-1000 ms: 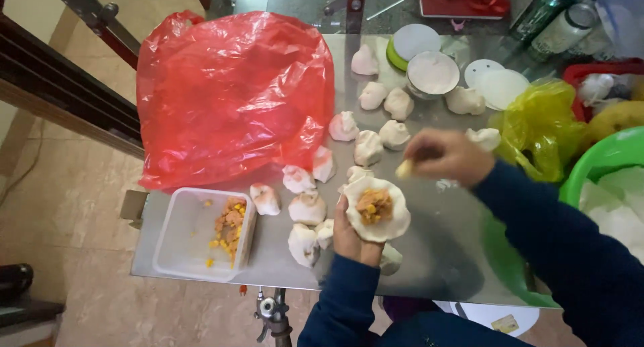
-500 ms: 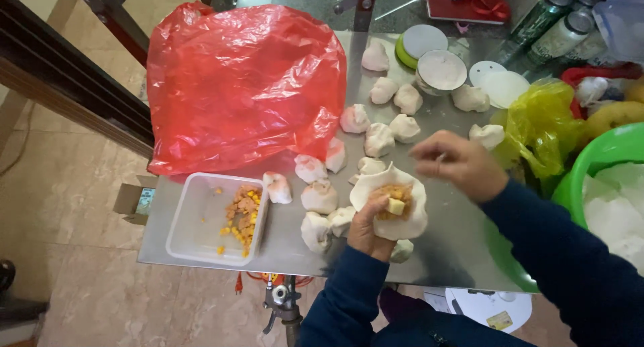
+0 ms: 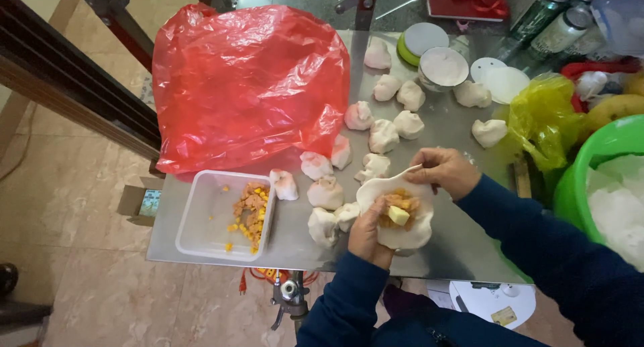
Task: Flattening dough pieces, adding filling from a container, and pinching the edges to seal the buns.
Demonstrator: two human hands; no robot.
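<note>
The left hand (image 3: 367, 234) cups a flat round dough wrapper (image 3: 402, 216) from below, fingers curled up around its near edge so the disc forms a shallow bowl over the surface (image 3: 456, 250). A mound of filling (image 3: 396, 209), brownish with a pale yellow cube on top, sits in the centre of the wrapper, where the cupping appears to keep it from sliding. The right hand (image 3: 446, 172) meets the far rim of the wrapper, its fingers narrowed to a pinch on the dough edge, apparently to gather it. The wrapper is held just above the near edge of the surface, in front of the body. To the left stands a clear plastic tray (image 3: 201, 243) with more filling along its right side, within reach of the left hand. Finished dumplings (image 3: 384, 134) lie in loose rows beyond and beside the hands, close together but mostly apart. A red plastic bag (image 3: 248, 85) covers the far left of the surface. On the right, a yellow bag (image 3: 543, 119) and a green basin (image 3: 583, 179) crowd the edge, leaving open room mainly between the tray and the hands.
</note>
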